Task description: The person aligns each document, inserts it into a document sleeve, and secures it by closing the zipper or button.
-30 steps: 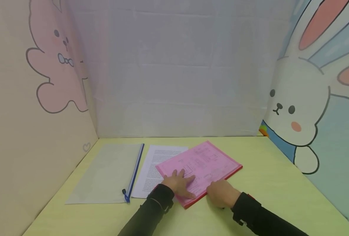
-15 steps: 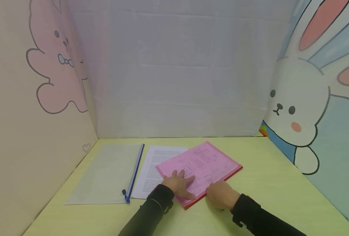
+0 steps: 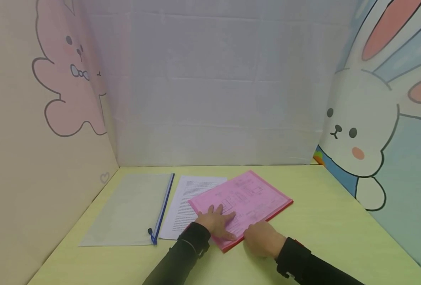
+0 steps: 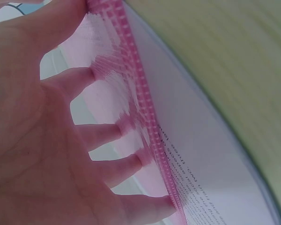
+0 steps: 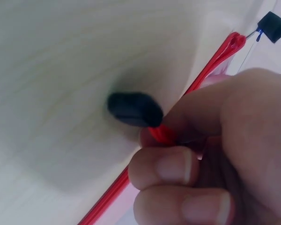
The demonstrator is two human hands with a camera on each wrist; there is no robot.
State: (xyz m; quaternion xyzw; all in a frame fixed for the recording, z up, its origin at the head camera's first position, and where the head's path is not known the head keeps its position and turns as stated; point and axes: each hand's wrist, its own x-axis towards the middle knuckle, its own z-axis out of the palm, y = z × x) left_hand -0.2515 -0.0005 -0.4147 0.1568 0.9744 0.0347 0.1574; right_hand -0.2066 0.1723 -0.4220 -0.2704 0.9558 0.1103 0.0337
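A pink zip document bag (image 3: 246, 192) with a red zipper edge lies slanted at the middle of the table, printed sheets showing through it. My left hand (image 3: 215, 223) rests on its near left part with fingers spread; in the left wrist view the fingertips (image 4: 131, 164) press on the pink mesh. At the red edge, my right hand (image 3: 263, 238) is curled. The right wrist view shows it pinching a zipper pull with a black end (image 5: 135, 109) and a red strap, beside the red zipper strip (image 5: 105, 201).
Printed paper (image 3: 190, 198) lies partly beneath the pink bag. To its left is a clear document bag (image 3: 126, 213) with a blue zipper and a dark-tipped blue pull (image 3: 152, 236). A white backdrop (image 3: 210, 99) and cartoon-printed side panels stand around the pale yellow table (image 3: 331, 221).
My right hand has slid a little left and nearer along the red zipper edge. My left hand, the pink bag and the papers have stayed in place.
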